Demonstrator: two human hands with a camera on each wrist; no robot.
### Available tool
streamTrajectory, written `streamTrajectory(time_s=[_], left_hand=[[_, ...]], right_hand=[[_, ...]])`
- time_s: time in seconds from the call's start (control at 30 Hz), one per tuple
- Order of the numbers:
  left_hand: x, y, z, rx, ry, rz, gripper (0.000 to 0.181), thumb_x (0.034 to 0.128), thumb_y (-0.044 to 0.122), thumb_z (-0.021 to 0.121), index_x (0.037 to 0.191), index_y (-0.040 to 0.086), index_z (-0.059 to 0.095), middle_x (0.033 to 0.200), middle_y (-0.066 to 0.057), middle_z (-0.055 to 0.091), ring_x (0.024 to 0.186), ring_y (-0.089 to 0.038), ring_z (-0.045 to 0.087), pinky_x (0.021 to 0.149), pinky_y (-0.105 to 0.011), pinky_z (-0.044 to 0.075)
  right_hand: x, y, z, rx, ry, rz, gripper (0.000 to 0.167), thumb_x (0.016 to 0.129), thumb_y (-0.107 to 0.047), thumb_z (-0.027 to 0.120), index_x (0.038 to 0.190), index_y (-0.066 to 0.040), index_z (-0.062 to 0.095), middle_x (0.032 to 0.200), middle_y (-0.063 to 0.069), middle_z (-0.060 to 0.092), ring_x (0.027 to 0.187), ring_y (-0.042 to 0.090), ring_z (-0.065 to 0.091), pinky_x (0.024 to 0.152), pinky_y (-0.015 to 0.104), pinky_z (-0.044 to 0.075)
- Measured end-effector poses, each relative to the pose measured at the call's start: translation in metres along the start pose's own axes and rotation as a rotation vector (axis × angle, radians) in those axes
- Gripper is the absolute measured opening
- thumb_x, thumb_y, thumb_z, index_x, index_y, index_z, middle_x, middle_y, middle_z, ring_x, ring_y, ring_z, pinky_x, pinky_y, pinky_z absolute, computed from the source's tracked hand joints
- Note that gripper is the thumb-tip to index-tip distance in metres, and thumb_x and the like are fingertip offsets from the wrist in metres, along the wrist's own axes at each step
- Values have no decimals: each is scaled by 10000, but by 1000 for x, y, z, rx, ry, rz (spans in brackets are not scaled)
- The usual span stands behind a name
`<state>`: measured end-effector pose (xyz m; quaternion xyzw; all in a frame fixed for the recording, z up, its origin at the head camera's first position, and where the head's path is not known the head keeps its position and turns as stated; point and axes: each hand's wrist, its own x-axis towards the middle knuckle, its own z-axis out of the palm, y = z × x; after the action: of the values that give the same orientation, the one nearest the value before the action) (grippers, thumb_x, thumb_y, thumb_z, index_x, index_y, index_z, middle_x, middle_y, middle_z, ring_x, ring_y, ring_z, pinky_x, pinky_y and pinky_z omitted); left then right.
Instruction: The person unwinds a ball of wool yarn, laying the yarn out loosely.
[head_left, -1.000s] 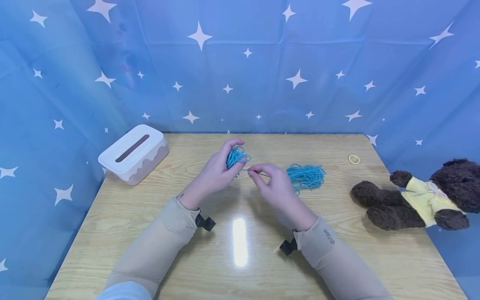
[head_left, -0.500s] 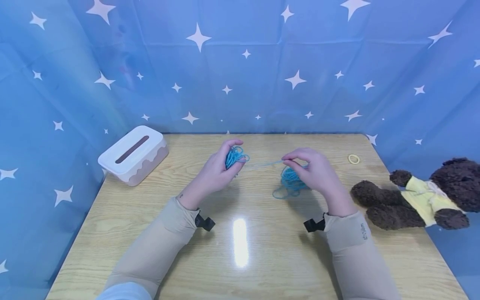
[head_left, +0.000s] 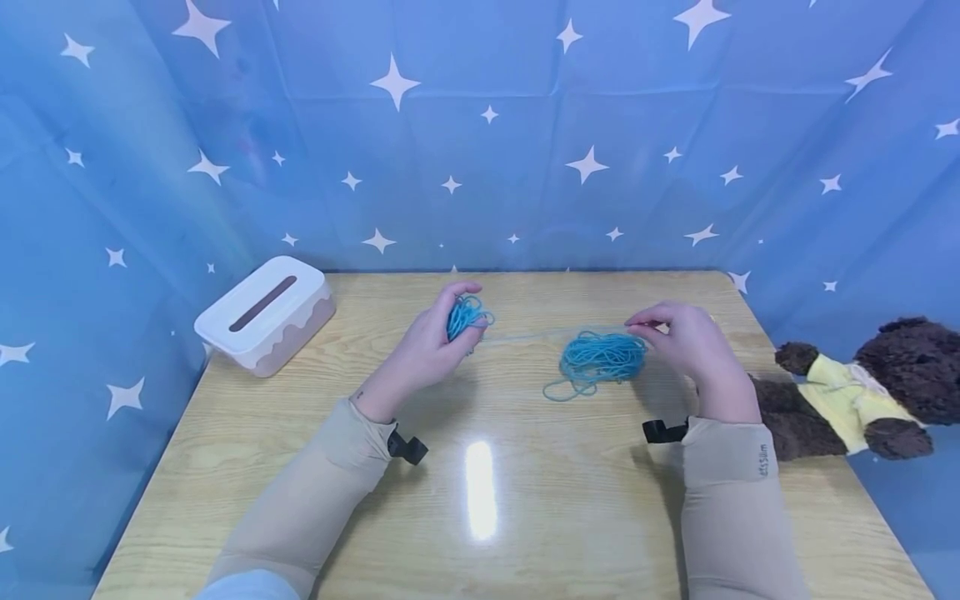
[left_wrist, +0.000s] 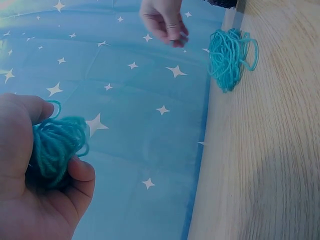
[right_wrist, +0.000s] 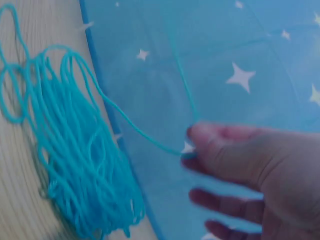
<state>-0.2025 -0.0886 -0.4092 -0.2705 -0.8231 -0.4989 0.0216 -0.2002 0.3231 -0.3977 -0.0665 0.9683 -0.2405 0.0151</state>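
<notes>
In my left hand [head_left: 429, 346] I hold a small bundle of teal yarn [left_wrist: 59, 150], its loops bulging out between thumb and fingers. My right hand [head_left: 690, 343] pinches a single yarn strand [right_wrist: 186, 87] between thumb and fingertips. In the head view that strand runs faintly across to the left hand. A second length goes from the right fingertips down to a loose yarn pile [right_wrist: 85, 150], as the right wrist view shows. The pile lies on the table between my hands, just left of the right hand, with one loop spread toward me.
A white-lidded tissue box [head_left: 266, 312] stands at the table's back left. On the right lies a brown teddy bear [head_left: 847, 400] in a yellow top, partly behind my right wrist. A blue curtain with white stars [head_left: 480, 150] hangs along the wooden table's [head_left: 555, 500] back edge.
My right hand has moved right, past the yarn pile, drawing the strand out from the left hand. It now covers the yellow ring seen earlier. The left hand has kept its place.
</notes>
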Motion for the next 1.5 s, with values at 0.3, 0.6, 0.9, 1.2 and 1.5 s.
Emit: streamTrajectory(time_s=[0.3,0.6,0.9,1.2,1.5], left_hand=[[0,-1,-1,23,15,3,560,1101,312,653,1603,206,430,937,-36,581,768,-209,558,695,-360,511],[0,-2,1,10,1,20,569,1097,321,657,1604,208,423,942,-31,585,771,-202,562,690,-354,514],[0,-2,3,12,-21,11,566,1104,355,638,1609,226,418,936,-30,588,756,-192,567,669,-342,520],[-1,0,6,15,-33,8,566,1108,370,634,1610,226,415,921,-31,592,759,-192,579,674,-357,541],[-4,3,9,9,-58,45,551,1108,314,632,1601,192,420,921,-27,620,721,-181,573,636,-331,530]], right_hand=[[6,23,5,-72,-67,212,333,1121,-330,652,1324,-102,785,1376,244,741,1229,477,678,965,657,540],[13,24,20,-48,-110,183,360,1119,-345,652,1380,-124,761,1413,235,727,1304,484,656,1031,674,520],[9,-8,19,130,-22,26,493,1119,-511,604,1487,-196,692,1561,166,652,1425,473,590,1103,693,515],[9,-91,72,296,-36,-272,430,1107,-466,650,1445,-210,723,1488,31,724,1298,361,713,1117,613,559],[-1,-130,108,413,-14,-317,341,1092,-373,704,1378,-198,769,1391,24,780,1372,280,702,1139,598,564]])
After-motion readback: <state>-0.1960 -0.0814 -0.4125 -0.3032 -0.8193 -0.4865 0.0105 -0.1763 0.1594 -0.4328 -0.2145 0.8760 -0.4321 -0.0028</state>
